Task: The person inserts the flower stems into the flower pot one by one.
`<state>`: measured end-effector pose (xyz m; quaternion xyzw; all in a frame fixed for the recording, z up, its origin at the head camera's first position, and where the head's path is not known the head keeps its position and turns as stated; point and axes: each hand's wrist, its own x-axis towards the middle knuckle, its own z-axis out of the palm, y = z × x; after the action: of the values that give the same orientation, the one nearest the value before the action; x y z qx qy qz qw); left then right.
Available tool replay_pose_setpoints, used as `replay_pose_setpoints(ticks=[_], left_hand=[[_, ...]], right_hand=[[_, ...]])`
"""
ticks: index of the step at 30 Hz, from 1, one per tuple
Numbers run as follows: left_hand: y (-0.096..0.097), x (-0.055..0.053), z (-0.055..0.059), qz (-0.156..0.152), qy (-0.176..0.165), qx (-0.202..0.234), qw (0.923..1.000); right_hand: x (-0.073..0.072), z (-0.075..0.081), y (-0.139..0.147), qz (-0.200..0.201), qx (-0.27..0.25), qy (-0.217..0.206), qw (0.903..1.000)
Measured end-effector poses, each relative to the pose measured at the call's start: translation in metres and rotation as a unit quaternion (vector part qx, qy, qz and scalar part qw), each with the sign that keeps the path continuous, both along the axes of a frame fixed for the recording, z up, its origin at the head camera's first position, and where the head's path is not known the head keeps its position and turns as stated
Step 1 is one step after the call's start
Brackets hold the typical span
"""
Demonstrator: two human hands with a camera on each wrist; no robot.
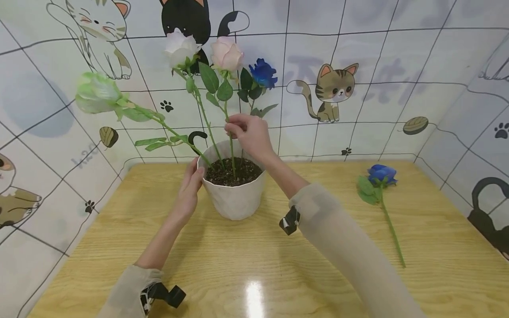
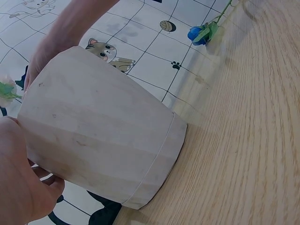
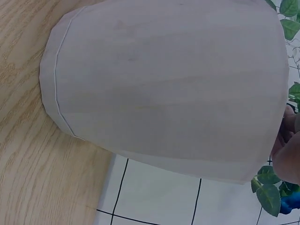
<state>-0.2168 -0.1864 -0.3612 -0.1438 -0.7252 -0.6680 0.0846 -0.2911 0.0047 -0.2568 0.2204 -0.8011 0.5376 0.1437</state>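
A white flower pot point(image 1: 236, 201) with dark soil point(image 1: 242, 172) stands on the table. My left hand point(image 1: 188, 190) grips the pot's left side near the rim, the thumb at the edge; in the left wrist view its fingers pass behind the pot point(image 2: 98, 126). With thumb and fingertips, my right hand point(image 1: 254, 136) pinches the stem of a pale pink rose point(image 1: 226, 54) above the soil. Also standing in the pot are a white rose point(image 1: 181, 49), a light green rose point(image 1: 97, 93) leaning far left, and a blue rose point(image 1: 263, 73) behind the right hand.
Another blue rose point(image 1: 381, 175) lies on the right of the wooden table point(image 1: 318, 274), its stem toward the front. Cat-patterned wall covering point(image 1: 310, 141) rises close behind the pot and along both sides.
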Motion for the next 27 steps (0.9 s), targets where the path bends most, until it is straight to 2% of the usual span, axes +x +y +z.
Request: replay_pose_setpoints(ticks=[9,22,27], left_hand=[[-0.0021,0.0006,-0.0010,0.001,0.005,-0.002,1.0000],[-0.0017,-0.0012,-0.0009,-0.001,0.007,0.004,1.0000],[-0.0020,-0.0015,-0.0007,-0.004,0.010,0.006,0.9999]], right_hand=[[0.0045,0.0001,-0.0023,-0.039,0.045,0.032,0.9977],[0.0059,-0.0057,0.0014,-0.011,0.083,0.008,0.9965],[0.0084,-0.0073,0.0045,-0.023,0.091,0.005,0.9956]])
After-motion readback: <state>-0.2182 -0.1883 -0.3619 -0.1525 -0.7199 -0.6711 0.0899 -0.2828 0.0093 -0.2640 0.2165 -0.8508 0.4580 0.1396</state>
